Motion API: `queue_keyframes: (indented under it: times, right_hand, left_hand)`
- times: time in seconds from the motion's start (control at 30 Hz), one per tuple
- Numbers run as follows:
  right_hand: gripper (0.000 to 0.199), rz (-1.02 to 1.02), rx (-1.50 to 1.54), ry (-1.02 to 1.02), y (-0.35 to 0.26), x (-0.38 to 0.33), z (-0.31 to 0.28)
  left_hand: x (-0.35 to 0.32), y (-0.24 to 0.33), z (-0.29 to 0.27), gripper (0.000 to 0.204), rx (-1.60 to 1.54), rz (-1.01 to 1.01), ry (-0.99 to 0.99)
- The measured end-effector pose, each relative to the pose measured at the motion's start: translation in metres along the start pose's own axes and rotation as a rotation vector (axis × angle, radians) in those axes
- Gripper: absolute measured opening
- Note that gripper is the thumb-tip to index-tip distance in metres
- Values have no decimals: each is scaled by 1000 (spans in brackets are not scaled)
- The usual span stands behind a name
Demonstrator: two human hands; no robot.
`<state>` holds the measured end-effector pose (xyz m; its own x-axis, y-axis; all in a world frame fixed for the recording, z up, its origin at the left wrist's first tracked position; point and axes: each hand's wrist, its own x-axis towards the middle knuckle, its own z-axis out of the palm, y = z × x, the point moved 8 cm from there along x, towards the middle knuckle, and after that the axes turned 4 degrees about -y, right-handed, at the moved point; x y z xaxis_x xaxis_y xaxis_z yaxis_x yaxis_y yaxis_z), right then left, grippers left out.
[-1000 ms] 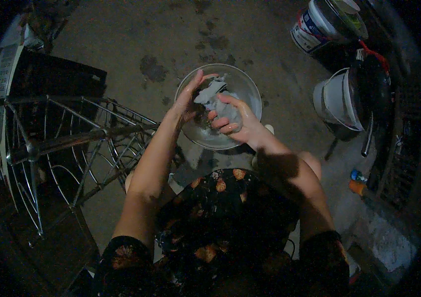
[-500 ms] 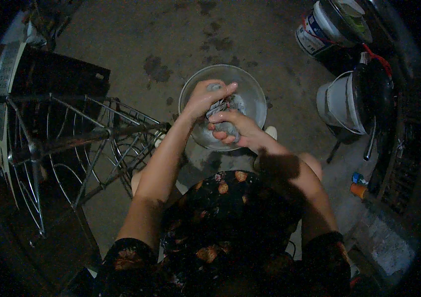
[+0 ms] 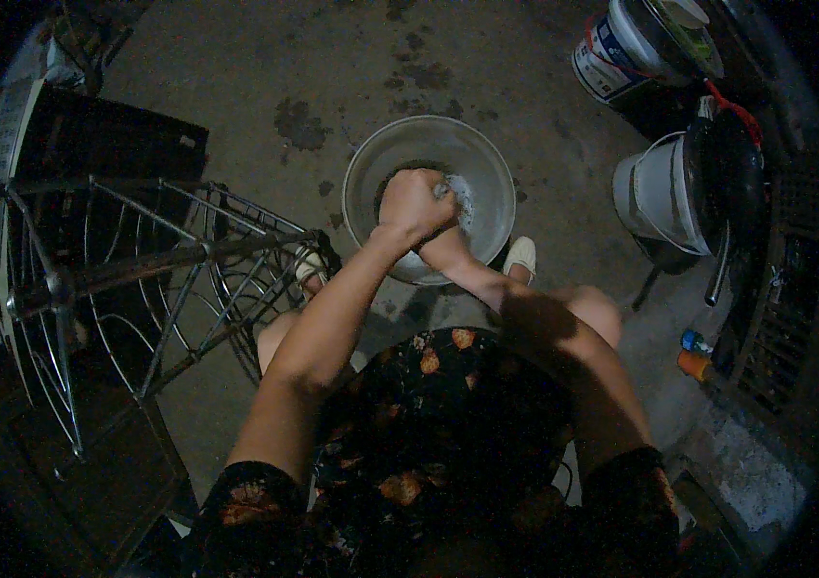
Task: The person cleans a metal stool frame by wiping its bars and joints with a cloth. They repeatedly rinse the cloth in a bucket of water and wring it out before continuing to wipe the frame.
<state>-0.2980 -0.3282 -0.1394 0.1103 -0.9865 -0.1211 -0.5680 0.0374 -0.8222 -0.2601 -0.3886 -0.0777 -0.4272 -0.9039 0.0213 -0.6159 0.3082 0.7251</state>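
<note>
Low in a round metal basin [image 3: 371, 156] on the floor, my two hands press together. My left hand [image 3: 411, 204] is closed in a fist around a wet grey cloth [image 3: 440, 191], of which a small bit shows beside the fingers. Just below and to the right, my right hand [image 3: 445, 249] crosses under the left one. Its fingers are mostly hidden, but it seems closed on the same cloth. Whitish suds or water [image 3: 462, 197] show on the basin's right inner side.
A metal-rod rack [image 3: 154, 260] lies close on my left. To the right stand a pale bucket with a wire handle [image 3: 655, 197] and a white-and-blue pail [image 3: 607, 63]. An orange-and-blue small object [image 3: 692, 358] sits nearer. My shoe [image 3: 521, 254] is beside the basin.
My hands have moved closer together, and the left has turned over into a fist above the right. The cloth, plainly visible before between both hands, is now mostly covered.
</note>
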Motion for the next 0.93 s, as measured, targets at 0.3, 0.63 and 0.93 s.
queue_keyframes:
  times: [0.3,0.63,0.93]
  right_hand:
    - [54,332,82,-213,27,-6,1]
    - [58,512,487,-310,-8,18,-55]
    - [59,486,843,-44,23,20,-135]
  left_hand:
    - [-7,-48,30,31,-172,-375,33]
    - [-11,-115,86,29,-1594,-969,103]
    - [-5,-22,-6,39,-1210,-227,-467]
